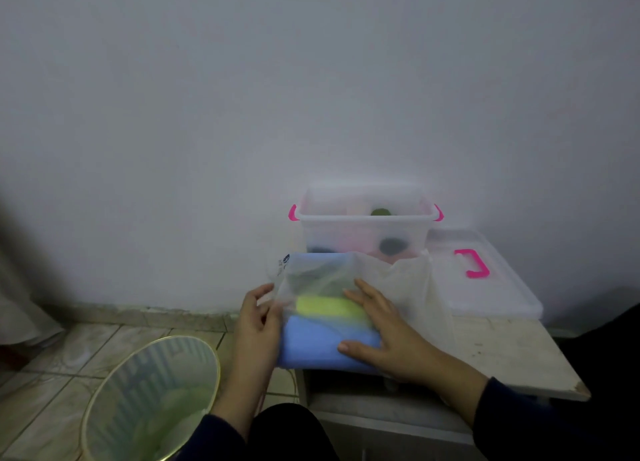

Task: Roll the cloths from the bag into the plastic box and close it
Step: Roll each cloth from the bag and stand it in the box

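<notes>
A translucent bag [318, 273] lies on the small table [502, 349], holding a blue cloth [311, 342], a yellow-green cloth [325, 306] and a darker one behind them. My left hand [258, 318] pinches the bag's left edge. My right hand [384, 329] lies flat on top of the cloths, thumb against the blue one. Behind the bag stands the clear plastic box [363, 232] with pink latches, open, with rolled cloths dimly showing inside. Its lid [485, 280], with a pink handle, lies flat to the right.
A mesh waste basket [152, 398] with a gold rim stands on the tiled floor at the lower left. The white wall is directly behind the box. The table's front right corner is chipped.
</notes>
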